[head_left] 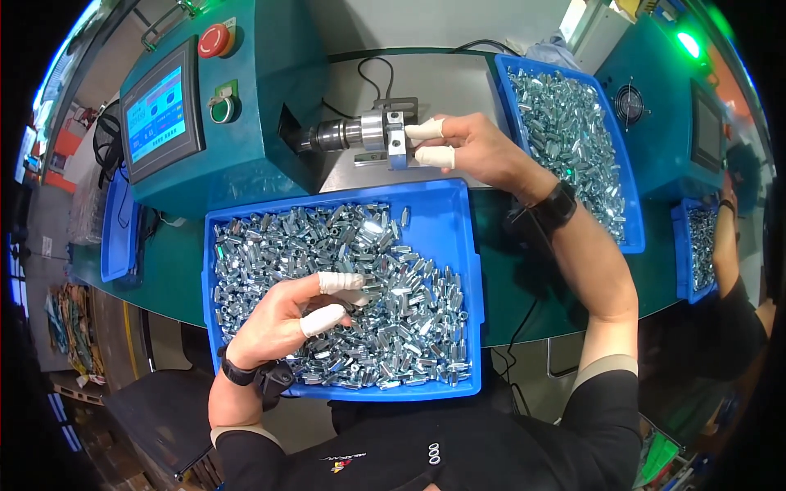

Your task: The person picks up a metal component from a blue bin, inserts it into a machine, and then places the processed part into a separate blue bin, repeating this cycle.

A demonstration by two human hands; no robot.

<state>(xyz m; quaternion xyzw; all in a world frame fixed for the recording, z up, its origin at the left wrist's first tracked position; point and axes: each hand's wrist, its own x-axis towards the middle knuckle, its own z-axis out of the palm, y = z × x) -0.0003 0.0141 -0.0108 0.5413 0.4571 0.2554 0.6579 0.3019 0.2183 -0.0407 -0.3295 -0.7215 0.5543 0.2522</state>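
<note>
My left hand [295,317] reaches over a blue tray [344,196] heaped with small shiny metal hex standoffs [401,319]. White finger cots cover its thumb and fingers. The thumb and forefinger are apart, with the fingertips down among the pieces. Farther off, my right hand [479,147] is at the end of a metal spindle head [375,131] that sticks out of a teal machine. Its thumb and forefinger, also in white cots, close together against the head's clamp block [396,141]. What lies between those two fingertips is too small to make out.
The teal machine [278,98] carries a touchscreen [160,114], a red stop button [214,39] and a green button [221,107]. A second blue tray of metal pieces [573,139] stands at the right. Beyond it, a co-worker's arm [725,237] is beside another tray and machine.
</note>
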